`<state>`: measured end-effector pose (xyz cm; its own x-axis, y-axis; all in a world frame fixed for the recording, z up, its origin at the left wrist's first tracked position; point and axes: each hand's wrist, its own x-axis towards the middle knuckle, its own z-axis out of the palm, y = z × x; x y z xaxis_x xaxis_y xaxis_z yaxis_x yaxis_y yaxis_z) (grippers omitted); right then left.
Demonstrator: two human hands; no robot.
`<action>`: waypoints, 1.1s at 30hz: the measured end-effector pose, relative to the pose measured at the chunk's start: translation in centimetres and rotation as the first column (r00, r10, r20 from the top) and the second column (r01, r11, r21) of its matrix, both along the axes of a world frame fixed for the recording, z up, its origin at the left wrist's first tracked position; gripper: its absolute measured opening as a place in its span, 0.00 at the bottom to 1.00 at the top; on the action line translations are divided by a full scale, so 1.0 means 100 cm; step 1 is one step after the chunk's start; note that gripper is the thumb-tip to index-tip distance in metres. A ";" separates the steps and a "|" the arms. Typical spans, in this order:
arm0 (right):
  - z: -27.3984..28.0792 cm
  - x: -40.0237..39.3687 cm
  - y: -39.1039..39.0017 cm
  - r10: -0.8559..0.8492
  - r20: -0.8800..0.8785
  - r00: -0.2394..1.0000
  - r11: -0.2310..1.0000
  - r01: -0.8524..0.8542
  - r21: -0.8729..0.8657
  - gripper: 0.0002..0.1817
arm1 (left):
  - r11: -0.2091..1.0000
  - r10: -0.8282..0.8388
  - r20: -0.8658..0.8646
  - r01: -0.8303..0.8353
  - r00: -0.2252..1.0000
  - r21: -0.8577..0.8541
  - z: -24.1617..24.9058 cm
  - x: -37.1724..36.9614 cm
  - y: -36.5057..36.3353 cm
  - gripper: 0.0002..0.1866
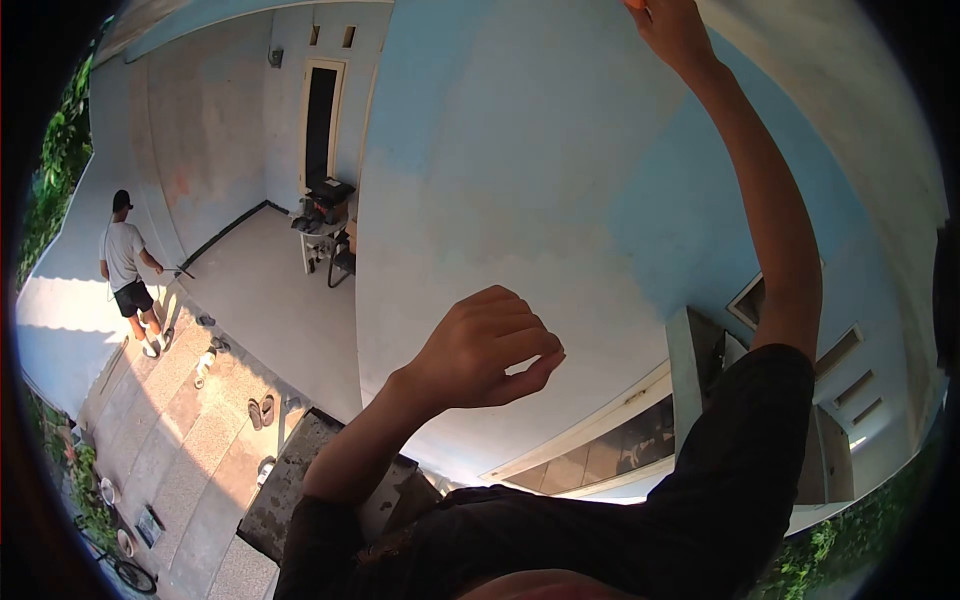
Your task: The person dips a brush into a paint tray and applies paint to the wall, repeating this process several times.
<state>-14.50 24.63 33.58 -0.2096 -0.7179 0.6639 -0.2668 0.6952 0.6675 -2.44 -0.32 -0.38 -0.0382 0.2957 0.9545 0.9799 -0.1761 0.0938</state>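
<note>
My left hand (488,348) hovers in front of a pale blue wall (520,170), its fingers curled in toward the thumb with nothing visible inside. My right arm in a black sleeve stretches up along the wall. My right hand (668,30) reaches the top edge of the view, where its fingers are cut off. Whether it holds anything is hidden.
Another person (127,268) in a white shirt, black shorts and a cap stands far left on the paved yard, holding a long stick. A dark doorway (320,120), a small cluttered table (325,212), sandals (260,410), a bicycle (125,570) and a window frame (620,440) are around.
</note>
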 end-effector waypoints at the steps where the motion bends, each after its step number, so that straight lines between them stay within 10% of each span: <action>1: -0.011 -0.009 0.010 0.006 -0.001 1.000 0.999 -0.006 0.050 0.01 | 1.000 -0.009 -0.001 0.009 1.000 -0.001 -0.002 -0.001 0.002 0.06; 4: -0.067 -0.001 0.011 -0.086 0.216 0.973 0.996 0.080 0.039 0.02 | 0.999 -0.035 -0.003 0.035 0.999 0.006 -0.002 0.003 0.005 0.07; 9: -0.021 0.012 -0.013 0.215 0.092 0.972 0.975 -0.208 -0.082 0.01 | 0.999 -0.046 -0.011 0.046 0.999 0.007 -0.002 0.005 0.007 0.07; 16: -0.048 -0.020 -0.004 0.095 0.140 0.986 0.995 -0.094 -0.018 0.03 | 0.998 -0.053 -0.004 0.053 0.999 -0.017 -0.006 0.008 0.010 0.08; 20: -0.043 -0.004 -0.034 0.278 0.337 0.899 0.860 -0.077 -0.505 0.04 | 0.997 -0.076 -0.024 0.075 0.997 -0.011 -0.003 0.010 0.010 0.08; 28: 0.026 0.005 -0.058 -0.164 0.213 0.963 0.965 0.201 -0.165 0.05 | 0.997 -0.067 -0.016 0.067 0.998 -0.032 -0.005 0.009 0.012 0.08; 29: 0.019 -0.004 -0.050 0.032 0.010 0.999 0.994 -0.032 0.106 0.05 | 0.997 -0.074 -0.015 0.074 0.997 -0.032 -0.004 0.010 0.011 0.07; 33: 0.008 -0.009 -0.032 -0.040 -0.076 0.996 0.991 0.049 0.123 0.05 | 0.997 -0.074 -0.020 0.073 0.997 -0.030 -0.004 0.011 0.011 0.08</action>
